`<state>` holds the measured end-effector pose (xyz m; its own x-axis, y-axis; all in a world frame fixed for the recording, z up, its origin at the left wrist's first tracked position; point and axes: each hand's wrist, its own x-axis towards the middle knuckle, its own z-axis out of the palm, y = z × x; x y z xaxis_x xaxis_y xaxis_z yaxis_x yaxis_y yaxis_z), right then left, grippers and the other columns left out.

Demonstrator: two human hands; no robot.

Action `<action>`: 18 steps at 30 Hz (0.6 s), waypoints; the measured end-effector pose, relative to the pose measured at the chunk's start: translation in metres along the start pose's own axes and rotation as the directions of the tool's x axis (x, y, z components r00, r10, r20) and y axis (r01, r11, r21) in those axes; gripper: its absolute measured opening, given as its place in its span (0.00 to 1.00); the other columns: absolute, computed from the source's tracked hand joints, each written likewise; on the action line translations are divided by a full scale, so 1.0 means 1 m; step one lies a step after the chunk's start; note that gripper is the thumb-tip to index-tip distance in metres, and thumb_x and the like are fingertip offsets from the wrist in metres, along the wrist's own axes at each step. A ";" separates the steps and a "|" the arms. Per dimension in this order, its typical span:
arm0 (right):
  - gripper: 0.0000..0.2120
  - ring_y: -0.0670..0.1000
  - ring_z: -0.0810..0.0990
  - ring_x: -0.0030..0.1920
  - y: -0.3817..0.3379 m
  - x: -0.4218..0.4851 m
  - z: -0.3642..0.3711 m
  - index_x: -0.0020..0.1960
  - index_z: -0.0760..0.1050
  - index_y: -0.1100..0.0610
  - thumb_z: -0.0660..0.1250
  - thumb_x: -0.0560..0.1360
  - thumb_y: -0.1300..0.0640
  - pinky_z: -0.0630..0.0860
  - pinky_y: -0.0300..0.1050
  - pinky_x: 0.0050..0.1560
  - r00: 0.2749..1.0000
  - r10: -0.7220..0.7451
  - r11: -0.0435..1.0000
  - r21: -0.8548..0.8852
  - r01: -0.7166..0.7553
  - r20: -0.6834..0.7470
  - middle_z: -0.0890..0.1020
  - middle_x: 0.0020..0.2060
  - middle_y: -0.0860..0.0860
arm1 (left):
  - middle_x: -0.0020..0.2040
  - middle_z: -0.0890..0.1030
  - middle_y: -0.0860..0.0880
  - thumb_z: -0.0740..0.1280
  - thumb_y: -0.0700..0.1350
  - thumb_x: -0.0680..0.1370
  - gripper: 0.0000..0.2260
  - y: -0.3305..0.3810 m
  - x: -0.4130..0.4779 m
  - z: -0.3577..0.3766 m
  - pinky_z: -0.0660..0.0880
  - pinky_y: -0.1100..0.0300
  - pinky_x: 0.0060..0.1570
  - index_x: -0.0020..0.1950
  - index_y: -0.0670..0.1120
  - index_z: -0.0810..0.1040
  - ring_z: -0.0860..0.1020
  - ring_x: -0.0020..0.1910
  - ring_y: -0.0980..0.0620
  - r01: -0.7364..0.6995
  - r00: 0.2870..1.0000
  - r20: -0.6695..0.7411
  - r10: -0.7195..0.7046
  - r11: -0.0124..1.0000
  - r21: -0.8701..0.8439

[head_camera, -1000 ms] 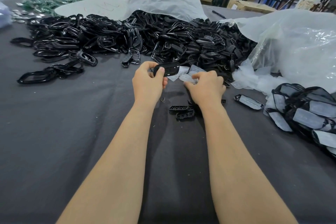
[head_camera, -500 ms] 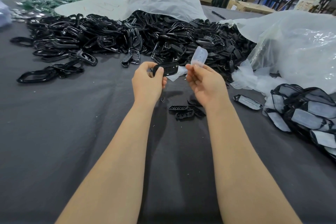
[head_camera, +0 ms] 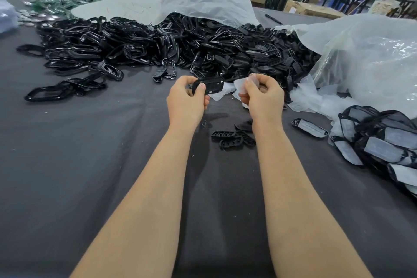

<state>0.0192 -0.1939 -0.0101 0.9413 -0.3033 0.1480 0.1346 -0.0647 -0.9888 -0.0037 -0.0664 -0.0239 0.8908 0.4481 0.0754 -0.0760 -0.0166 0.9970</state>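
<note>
The black shell point(head_camera: 208, 85) is raised off the bench point(head_camera: 90, 165). Your left grip point(head_camera: 186, 102) pinches it at its left end, thumb on top and fingers curled beneath, so most of its length juts out unsupported. Just right of the shell, your right grip point(head_camera: 262, 99) is closed on a translucent film piece point(head_camera: 242, 86), nipped between thumb and forefinger with the other fingers tucked in. Shell and film are near each other but apart.

The film looks like the likelier trouble. It is limp and held by one edge, so it may fold onto itself or land skewed if you bring it down before squaring it to the shell.

Pressing on the shell's free end could also lever it out of your fingers, given that one-ended hold. A dropped shell would fall onto the loose films point(head_camera: 220, 95) directly under it or the small black parts point(head_camera: 232, 139) below and right of it. There it could easily be mixed up.

Your right forearm passes just beside those small parts, so a careless sweep might scatter them.

Beyond the shell lies the heap of black parts point(head_camera: 158, 45). Well to its right is the pile of covered pieces point(head_camera: 383, 142), which a stray uncovered shell should not join.
</note>
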 end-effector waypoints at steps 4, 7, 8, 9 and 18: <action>0.04 0.47 0.80 0.38 0.000 0.001 0.001 0.50 0.76 0.58 0.63 0.79 0.60 0.77 0.37 0.38 0.999 0.040 0.999 0.022 -0.040 0.017 0.81 0.41 0.52 | 0.34 0.78 0.48 0.63 0.38 0.80 0.03 0.000 0.000 0.000 0.77 0.64 0.34 0.53 0.45 0.73 0.75 0.28 0.57 -0.003 1.000 0.000 0.003 1.000 0.003; 0.04 0.42 0.76 0.37 -0.003 -0.001 -0.001 0.46 0.78 0.55 0.66 0.78 0.59 0.77 0.38 0.44 1.000 -0.015 0.999 -0.028 0.016 0.010 0.79 0.36 0.46 | 0.33 0.78 0.48 0.63 0.38 0.80 0.03 0.000 0.000 0.000 0.76 0.65 0.34 0.53 0.45 0.73 0.75 0.27 0.58 -0.008 1.000 0.000 0.008 1.000 0.008; 0.04 0.41 0.76 0.34 -0.004 -0.001 -0.002 0.45 0.79 0.55 0.66 0.77 0.60 0.77 0.36 0.43 1.000 -0.011 1.000 0.018 0.011 0.009 0.79 0.35 0.46 | 0.33 0.78 0.48 0.63 0.38 0.80 0.03 0.000 0.000 0.000 0.76 0.66 0.33 0.53 0.45 0.73 0.75 0.27 0.59 -0.010 1.000 0.000 0.010 1.000 0.009; 0.05 0.41 0.76 0.32 -0.007 -0.001 -0.003 0.44 0.79 0.56 0.66 0.77 0.62 0.77 0.35 0.41 1.000 0.020 0.993 0.118 -0.023 0.024 0.79 0.34 0.46 | 0.33 0.77 0.49 0.63 0.38 0.80 0.03 0.000 0.000 0.000 0.76 0.66 0.33 0.53 0.45 0.73 0.75 0.26 0.60 -0.013 1.000 0.000 0.013 1.000 0.010; 0.07 0.39 0.75 0.31 -0.010 -0.012 0.008 0.41 0.77 0.55 0.67 0.75 0.64 0.73 0.31 0.37 0.971 -0.055 0.998 -0.009 0.059 0.231 0.78 0.32 0.45 | 0.33 0.79 0.49 0.64 0.40 0.80 0.06 0.001 -0.004 0.002 0.79 0.61 0.39 0.49 0.52 0.73 0.77 0.28 0.60 -0.077 0.995 0.070 0.073 0.995 0.061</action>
<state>0.0093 -0.1824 -0.0016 0.9784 -0.0712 0.1939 0.1872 -0.0907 -0.9781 -0.0062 -0.0700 -0.0228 0.9121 0.3822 0.1487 -0.1167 -0.1058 0.9875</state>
